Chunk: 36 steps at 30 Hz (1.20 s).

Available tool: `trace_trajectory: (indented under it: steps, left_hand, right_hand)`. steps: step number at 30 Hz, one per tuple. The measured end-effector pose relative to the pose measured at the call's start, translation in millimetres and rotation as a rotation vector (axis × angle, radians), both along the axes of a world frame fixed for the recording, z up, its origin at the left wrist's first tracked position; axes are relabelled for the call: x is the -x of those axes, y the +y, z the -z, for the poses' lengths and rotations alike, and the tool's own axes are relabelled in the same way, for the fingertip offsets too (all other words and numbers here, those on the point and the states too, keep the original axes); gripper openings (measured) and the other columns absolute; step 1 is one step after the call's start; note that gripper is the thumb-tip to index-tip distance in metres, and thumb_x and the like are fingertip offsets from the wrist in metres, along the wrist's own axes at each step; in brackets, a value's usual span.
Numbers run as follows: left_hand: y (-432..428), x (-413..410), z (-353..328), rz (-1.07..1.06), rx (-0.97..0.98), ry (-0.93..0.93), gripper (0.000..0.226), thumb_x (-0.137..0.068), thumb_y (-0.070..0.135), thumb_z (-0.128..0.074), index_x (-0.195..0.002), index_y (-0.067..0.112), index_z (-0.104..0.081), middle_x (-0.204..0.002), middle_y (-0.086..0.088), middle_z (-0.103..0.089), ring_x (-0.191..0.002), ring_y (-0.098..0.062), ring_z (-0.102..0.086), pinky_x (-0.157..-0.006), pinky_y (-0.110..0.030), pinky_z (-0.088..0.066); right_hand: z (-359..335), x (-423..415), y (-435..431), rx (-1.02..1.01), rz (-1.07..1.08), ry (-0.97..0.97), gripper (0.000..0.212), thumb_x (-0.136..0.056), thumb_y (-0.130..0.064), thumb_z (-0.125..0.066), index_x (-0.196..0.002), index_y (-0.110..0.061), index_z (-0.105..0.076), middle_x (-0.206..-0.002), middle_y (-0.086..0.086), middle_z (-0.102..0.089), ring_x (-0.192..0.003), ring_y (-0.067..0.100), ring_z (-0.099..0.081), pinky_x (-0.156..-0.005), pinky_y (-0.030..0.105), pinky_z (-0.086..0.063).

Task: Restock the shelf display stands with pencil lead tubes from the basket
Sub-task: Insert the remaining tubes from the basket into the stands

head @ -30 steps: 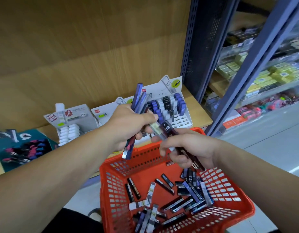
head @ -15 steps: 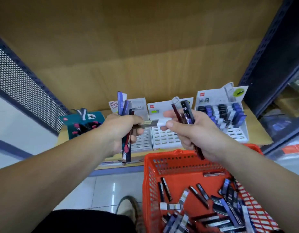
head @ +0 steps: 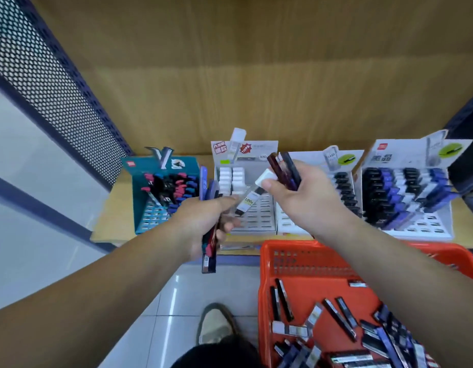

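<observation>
Right grip [head: 301, 197] pinches white-capped tube [head: 252, 195] at cap, dark tubes [head: 285, 168] alongside. Long axis slants down-left toward left grip [head: 206, 221], fisted round tube bundle [head: 208, 261]. White stand [head: 256, 221] just beyond; right grip nearer.

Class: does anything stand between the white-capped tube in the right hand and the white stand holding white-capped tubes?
Nothing visible does. The white-capped tube, pinched by the right hand, hangs in front of the white stand's empty slots; the left hand is beside its lower end.
</observation>
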<state>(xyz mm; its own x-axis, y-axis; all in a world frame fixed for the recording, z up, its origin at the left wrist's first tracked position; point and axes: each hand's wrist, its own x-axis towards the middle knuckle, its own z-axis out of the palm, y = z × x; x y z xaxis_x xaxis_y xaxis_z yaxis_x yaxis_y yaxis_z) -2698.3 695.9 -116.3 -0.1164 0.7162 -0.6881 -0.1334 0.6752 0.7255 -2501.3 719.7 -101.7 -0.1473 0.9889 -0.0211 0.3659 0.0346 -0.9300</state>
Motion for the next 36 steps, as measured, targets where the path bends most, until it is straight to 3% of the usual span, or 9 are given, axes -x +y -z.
trace_trajectory:
  steps: [3,7,14,18,21,24,30,33,36]
  left_hand:
    - [-8,13,20,-0.059,-0.051,0.052,0.019,-0.082,0.016,-0.085,-0.083,0.005,-0.069,-0.069,-0.015,-0.056,-0.054,-0.021,-0.039,-0.043,-0.023,-0.033]
    - [-21,18,38,-0.137,-0.026,-0.091,0.018,-0.081,0.003,-0.082,-0.094,0.003,-0.07,-0.067,-0.008,-0.057,-0.053,-0.015,-0.047,-0.041,-0.022,-0.037]
    - [-29,10,55,-0.317,-0.096,-0.266,0.014,-0.088,0.003,-0.076,-0.094,0.008,-0.066,-0.066,-0.003,-0.057,-0.053,-0.015,-0.05,-0.043,-0.025,-0.04]
    - [-27,11,54,-0.334,-0.103,-0.282,0.012,-0.089,0.011,-0.077,-0.097,0.01,-0.068,-0.069,-0.003,-0.056,-0.052,-0.014,-0.048,-0.044,-0.026,-0.04]
    - [-24,11,51,-0.34,-0.119,-0.283,0.007,-0.091,0.014,-0.076,-0.094,0.011,-0.07,-0.069,-0.003,-0.054,-0.052,-0.013,-0.046,-0.044,-0.026,-0.041]
    - [-22,8,48,-0.326,-0.139,-0.254,0.01,-0.089,0.011,-0.077,-0.084,0.012,-0.068,-0.068,-0.003,-0.053,-0.051,-0.014,-0.046,-0.044,-0.026,-0.039]
    - [-19,8,37,-0.294,-0.201,-0.105,0.02,-0.086,0.006,-0.078,-0.099,0.007,-0.064,-0.066,-0.004,-0.053,-0.051,-0.016,-0.046,-0.044,-0.026,-0.039]
    - [-17,14,32,-0.276,-0.219,-0.084,0.019,-0.087,0.006,-0.076,-0.096,0.008,-0.06,-0.067,-0.004,-0.051,-0.053,-0.017,-0.045,-0.044,-0.026,-0.038]
    - [-16,17,31,-0.273,-0.214,-0.082,0.018,-0.089,0.007,-0.075,-0.087,0.011,-0.057,-0.066,-0.005,-0.049,-0.052,-0.017,-0.044,-0.044,-0.026,-0.038]
  right_hand:
    - [10,11,12,-0.026,0.059,-0.079,0.019,-0.098,-0.022,-0.068,-0.084,-0.02,-0.055,-0.054,-0.016,-0.045,-0.05,0.004,-0.043,-0.051,0.02,-0.031]
    - [38,28,24,-0.04,0.039,-0.27,0.031,-0.096,-0.022,-0.068,-0.076,-0.026,-0.045,-0.065,-0.009,-0.048,-0.061,0.013,-0.047,-0.057,0.033,-0.035]
    - [76,39,28,0.007,-0.03,-0.358,0.032,-0.093,-0.018,-0.068,-0.075,-0.036,-0.049,-0.062,-0.017,-0.056,-0.059,0.005,-0.052,-0.056,0.028,-0.04]
    - [78,40,26,-0.102,-0.146,-0.542,0.009,-0.094,-0.024,-0.069,-0.1,-0.027,-0.062,-0.085,-0.002,-0.064,-0.085,0.028,-0.06,-0.07,0.04,-0.052]
    - [75,42,28,-0.202,-0.182,-0.659,0.026,-0.093,-0.023,-0.07,-0.119,-0.027,-0.066,-0.1,0.002,-0.07,-0.096,0.031,-0.064,-0.075,0.041,-0.054]
    - [75,49,28,-0.263,-0.172,-0.657,0.025,-0.095,-0.024,-0.069,-0.12,-0.025,-0.067,-0.105,0.0,-0.069,-0.098,0.03,-0.064,-0.076,0.041,-0.055]
    - [77,54,25,-0.284,-0.139,-0.617,0.023,-0.097,-0.025,-0.068,-0.116,-0.022,-0.057,-0.101,0.002,-0.068,-0.09,0.031,-0.065,-0.069,0.039,-0.052]
    - [74,54,26,-0.303,-0.156,-0.596,0.025,-0.099,-0.034,-0.065,-0.115,-0.026,-0.047,-0.095,-0.001,-0.071,-0.082,0.031,-0.065,-0.066,0.041,-0.053]
    - [74,54,29,-0.278,-0.192,-0.633,0.024,-0.096,-0.035,-0.069,-0.113,-0.027,-0.053,-0.095,-0.001,-0.068,-0.089,0.032,-0.065,-0.069,0.039,-0.051]
